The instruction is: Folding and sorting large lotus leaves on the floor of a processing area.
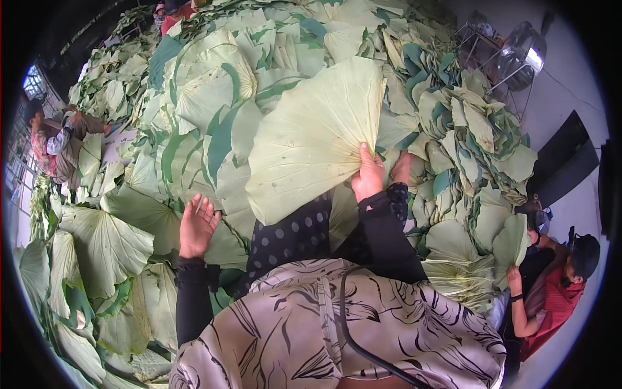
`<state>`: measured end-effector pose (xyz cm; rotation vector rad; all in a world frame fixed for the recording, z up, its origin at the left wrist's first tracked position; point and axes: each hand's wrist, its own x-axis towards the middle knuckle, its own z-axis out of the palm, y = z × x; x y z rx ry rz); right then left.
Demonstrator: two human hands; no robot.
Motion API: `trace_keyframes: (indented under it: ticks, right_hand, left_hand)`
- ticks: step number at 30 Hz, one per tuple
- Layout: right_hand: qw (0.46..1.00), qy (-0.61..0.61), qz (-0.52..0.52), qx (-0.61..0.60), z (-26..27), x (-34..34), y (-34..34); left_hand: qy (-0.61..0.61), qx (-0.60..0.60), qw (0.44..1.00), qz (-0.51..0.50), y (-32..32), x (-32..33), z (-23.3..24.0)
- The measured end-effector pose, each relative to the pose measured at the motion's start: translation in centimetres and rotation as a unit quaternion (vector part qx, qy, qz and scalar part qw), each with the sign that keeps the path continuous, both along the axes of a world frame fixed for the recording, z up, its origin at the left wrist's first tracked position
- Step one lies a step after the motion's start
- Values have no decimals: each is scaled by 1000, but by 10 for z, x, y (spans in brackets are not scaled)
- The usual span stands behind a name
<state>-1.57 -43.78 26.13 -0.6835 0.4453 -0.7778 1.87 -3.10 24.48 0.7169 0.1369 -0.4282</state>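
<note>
A folded pale green lotus leaf (pixel 316 136) is held in my right hand (pixel 368 172) near its narrow end, with the thumb on top. The leaf fans out to the left above my lap, its veins showing. My left hand (pixel 198 226) is raised palm up with fingers apart, holding nothing, over loose leaves left of my knee. Large lotus leaves (pixel 109 245) lie at the left. Overlapping folded leaves (pixel 209 95) spread in front of me, and more folded leaves (pixel 452 146) are stacked at the right.
A person in a red top (pixel 554 301) holds a leaf at the lower right. Another person (pixel 53 146) sits at the left; others are at the far top left. A metal fan (pixel 521 56) stands at the upper right, above a dark panel (pixel 563 160) on the floor.
</note>
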Motion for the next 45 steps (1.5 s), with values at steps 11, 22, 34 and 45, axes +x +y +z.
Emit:
trace_keyframes:
  ticks: [11,22,34,45]
  right_hand:
    - [558,-90,-117,-817,96,-52,85]
    - [525,-9,30,-851,-2,-81,122]
    - [530,-10,40,-847,-3,-87,113]
    - [555,-158,114,-809,17,-88,143]
  left_hand:
    - [-252,-20,959,-128,-119,-63,36]
    - [148,-161,973,-72,-111,-60,-6]
    - [132,-83,978,140,-44,-27,-36]
    - [27,123,985,-115,-90,-67,21]
